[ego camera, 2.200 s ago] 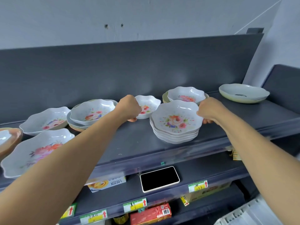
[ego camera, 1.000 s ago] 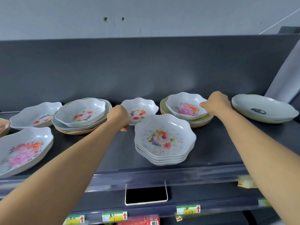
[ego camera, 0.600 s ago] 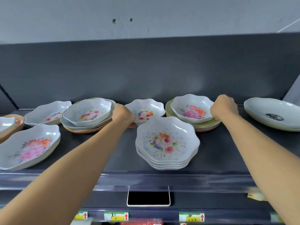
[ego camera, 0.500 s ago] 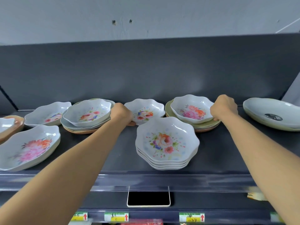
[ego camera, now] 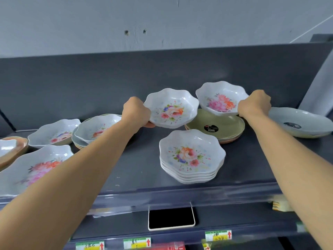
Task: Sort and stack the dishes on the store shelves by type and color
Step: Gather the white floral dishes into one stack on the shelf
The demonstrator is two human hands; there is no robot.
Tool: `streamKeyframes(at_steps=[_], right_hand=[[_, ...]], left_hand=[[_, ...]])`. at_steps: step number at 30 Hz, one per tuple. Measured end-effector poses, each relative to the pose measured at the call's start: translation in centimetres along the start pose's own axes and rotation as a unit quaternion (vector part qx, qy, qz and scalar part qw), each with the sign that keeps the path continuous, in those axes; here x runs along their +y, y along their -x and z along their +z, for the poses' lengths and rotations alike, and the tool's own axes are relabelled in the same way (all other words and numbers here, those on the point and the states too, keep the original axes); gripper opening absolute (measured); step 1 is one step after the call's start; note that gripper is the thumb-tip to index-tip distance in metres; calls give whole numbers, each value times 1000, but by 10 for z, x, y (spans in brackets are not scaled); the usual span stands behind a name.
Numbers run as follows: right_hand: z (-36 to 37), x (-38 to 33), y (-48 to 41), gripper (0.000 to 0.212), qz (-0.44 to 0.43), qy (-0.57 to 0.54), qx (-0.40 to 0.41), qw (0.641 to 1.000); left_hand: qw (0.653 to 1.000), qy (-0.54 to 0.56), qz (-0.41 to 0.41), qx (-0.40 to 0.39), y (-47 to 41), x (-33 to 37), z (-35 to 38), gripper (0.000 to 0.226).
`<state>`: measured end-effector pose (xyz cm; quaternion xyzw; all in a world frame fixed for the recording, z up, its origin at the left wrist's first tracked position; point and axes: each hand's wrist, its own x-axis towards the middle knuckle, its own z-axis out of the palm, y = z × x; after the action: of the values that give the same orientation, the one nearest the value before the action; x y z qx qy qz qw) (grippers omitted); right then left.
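My left hand (ego camera: 136,112) grips the left rim of a small white scalloped floral bowl (ego camera: 172,108), held tilted above the dark shelf (ego camera: 137,166). My right hand (ego camera: 255,105) grips the right rim of a second white floral bowl (ego camera: 221,98), lifted above a stack of green and orange plates (ego camera: 218,129). In front stands a stack of several matching white floral bowls (ego camera: 191,156).
To the left lie a floral bowl on stacked plates (ego camera: 97,127), another floral dish (ego camera: 54,132), a large oval floral dish (ego camera: 34,168) and an orange-rimmed dish (ego camera: 12,147). A pale plate (ego camera: 299,123) sits far right. A phone (ego camera: 171,218) lies on the shelf below.
Both hands have lifted their bowls off the shelf. The right bowl came up off the green plate, uncovering its black label; the left bowl rose and tilted.
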<state>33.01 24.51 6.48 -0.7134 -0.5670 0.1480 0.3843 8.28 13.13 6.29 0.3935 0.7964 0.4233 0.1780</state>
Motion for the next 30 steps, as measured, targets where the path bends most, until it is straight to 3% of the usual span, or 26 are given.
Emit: streamKeyframes(at_steps=[1,4,10,15,17,20,22,26,28,30], right_hand=[[-5,-2,4,2,5,-8,6,1000],[-14,-2,14,23,27,-20,20,999],[-28,-4,38,25,53,-34,67,996],[-49,1,75,17,79,-40,110,990],[-56,6,88,3,88,-31,134,987],[-60,8,91,30,72,-21,114,991],[-54,6,90,37,55,-15,109,992],[-45,3,91,28,29,-7,80,996],[-40,3,93,8,19,-15,66,998],[-34,5,95,16,11,-22,51,998]], left_hand=[[1000,0,8,-12,3,1,-2,30],[998,-11,39,-51,14,4,-6,30],[987,-25,99,-121,35,2,-10,23],[974,-38,139,-175,43,-10,-9,24],[967,-51,150,-200,49,-15,-6,24],[968,-44,147,-199,63,-21,0,22],[968,-49,146,-199,61,-23,2,21],[970,-63,136,-192,59,-22,3,15],[972,-67,125,-186,55,-22,6,21],[974,-76,112,-182,51,-26,7,28]])
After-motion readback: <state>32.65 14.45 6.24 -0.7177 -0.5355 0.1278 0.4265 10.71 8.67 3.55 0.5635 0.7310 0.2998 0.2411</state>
